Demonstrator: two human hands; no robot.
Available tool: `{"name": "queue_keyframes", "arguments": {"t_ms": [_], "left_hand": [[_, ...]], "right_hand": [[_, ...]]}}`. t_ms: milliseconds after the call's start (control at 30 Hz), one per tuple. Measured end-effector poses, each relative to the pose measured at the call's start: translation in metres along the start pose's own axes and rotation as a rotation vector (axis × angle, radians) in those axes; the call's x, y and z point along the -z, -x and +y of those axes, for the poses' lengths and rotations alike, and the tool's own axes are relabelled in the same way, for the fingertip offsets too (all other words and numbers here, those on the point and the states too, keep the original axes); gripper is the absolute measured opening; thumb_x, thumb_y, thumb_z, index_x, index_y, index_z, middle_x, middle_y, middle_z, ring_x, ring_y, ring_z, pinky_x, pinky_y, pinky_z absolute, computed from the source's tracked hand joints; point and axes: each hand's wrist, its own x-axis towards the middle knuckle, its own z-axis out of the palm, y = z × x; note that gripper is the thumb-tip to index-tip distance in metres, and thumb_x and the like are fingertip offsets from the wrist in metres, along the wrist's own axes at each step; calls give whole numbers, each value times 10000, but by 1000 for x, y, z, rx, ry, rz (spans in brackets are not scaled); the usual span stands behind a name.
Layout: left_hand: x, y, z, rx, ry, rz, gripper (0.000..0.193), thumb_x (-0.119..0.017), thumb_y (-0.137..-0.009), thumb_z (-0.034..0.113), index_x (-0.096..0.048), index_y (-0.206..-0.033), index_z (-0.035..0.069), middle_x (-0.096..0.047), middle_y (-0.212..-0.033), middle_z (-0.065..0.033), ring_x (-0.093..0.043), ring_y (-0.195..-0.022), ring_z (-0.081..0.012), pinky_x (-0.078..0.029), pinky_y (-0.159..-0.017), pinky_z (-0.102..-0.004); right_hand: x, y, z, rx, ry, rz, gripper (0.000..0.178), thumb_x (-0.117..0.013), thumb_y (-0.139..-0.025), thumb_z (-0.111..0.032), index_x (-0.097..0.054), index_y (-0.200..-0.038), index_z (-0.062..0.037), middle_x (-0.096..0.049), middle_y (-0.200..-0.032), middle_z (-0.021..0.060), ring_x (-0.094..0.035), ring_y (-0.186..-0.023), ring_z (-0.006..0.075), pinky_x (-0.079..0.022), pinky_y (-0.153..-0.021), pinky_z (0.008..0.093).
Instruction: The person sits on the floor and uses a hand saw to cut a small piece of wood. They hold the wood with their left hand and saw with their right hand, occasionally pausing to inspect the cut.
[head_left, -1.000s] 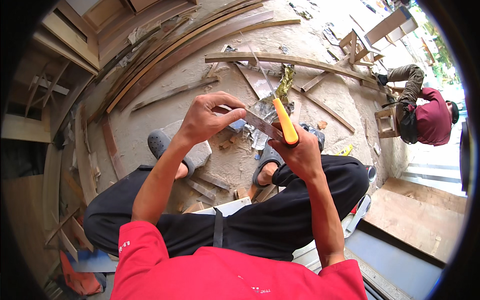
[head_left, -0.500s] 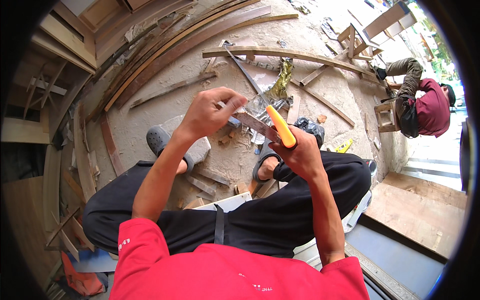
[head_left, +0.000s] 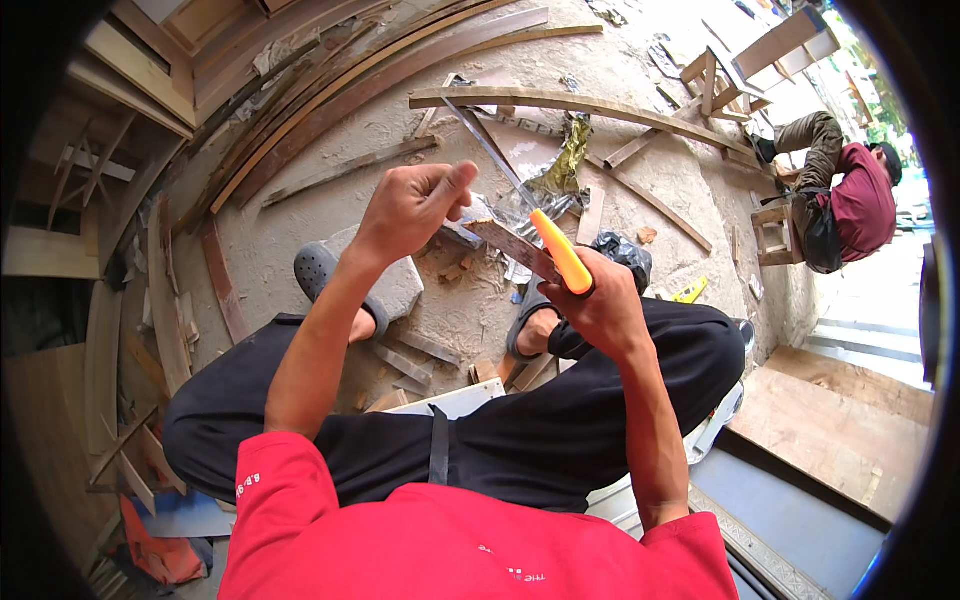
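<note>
My right hand (head_left: 605, 305) is closed round the orange handle (head_left: 560, 252) of a handsaw; its long, narrow metal blade (head_left: 490, 147) points away toward the far left, seen nearly edge-on. The same hand also grips a short, worn wooden strip (head_left: 513, 246), which sticks out to the left beside the handle. My left hand (head_left: 415, 207) hovers just left of the strip's free end, apart from it. Its fingers are curled and the thumb is pressed over them; whether anything small is inside is hidden.
Below my hands lie a pale block (head_left: 385, 290) under my left foot, wood offcuts (head_left: 430, 349) and a black plastic bag (head_left: 622, 258). A long beam (head_left: 600, 108) lies beyond. Planks (head_left: 350, 105) line the far left. Another person (head_left: 865, 205) sits at the right.
My left hand has come off the end of the wooden strip and risen slightly, its thumb now pointing up and away. My right hand stays almost in place.
</note>
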Motion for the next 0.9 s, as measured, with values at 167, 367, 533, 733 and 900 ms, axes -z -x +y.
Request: {"name": "queue_keyframes", "arguments": {"t_ms": [167,367,533,733,900], "left_hand": [[6,1,12,-226,-106,-252,125,-725,-845,129,-706,-923,34,-687,-892,-31,-623,-785,-96,-516,-658,-253],[-1,1,8,-558,-297,-76,107,-745,-790,73,-687,-868,28,-705,-894,-76,-691,-771,-203,-549,-670,-299],[-6,7,8,-585,-389,23,113,-736,-801,82,-646,-820,17,-700,-881,-88,-694,-768,-214,-550,-662,-303],[-6,2,-9,-490,-152,227,184,-654,-900,187,-625,-808,31,-680,-811,-63,-692,-693,-203,-540,-594,-270],[40,-17,-75,140,361,524,547,-441,-974,527,-593,-906,6,-681,-841,-90,-705,-709,-193,-576,-644,-291]], "right_hand": [[-4,0,7,85,70,61,370,-773,-714,-84,-624,-1046,-12,-648,-924,142,-636,-832,318,-507,-738,373],[-13,1,21,184,207,226,357,-783,-696,-62,-609,-998,14,-648,-1014,157,-631,-915,343,-517,-782,391],[-22,-2,36,252,248,311,350,-780,-696,-48,-602,-990,26,-645,-1038,167,-628,-938,358,-520,-789,398],[-31,-8,31,228,161,310,358,-779,-705,-68,-604,-1005,16,-647,-997,165,-630,-908,356,-515,-765,396],[-72,-53,18,149,69,223,349,-779,-715,-141,-611,-988,-3,-646,-907,179,-623,-839,366,-494,-739,422]]}}
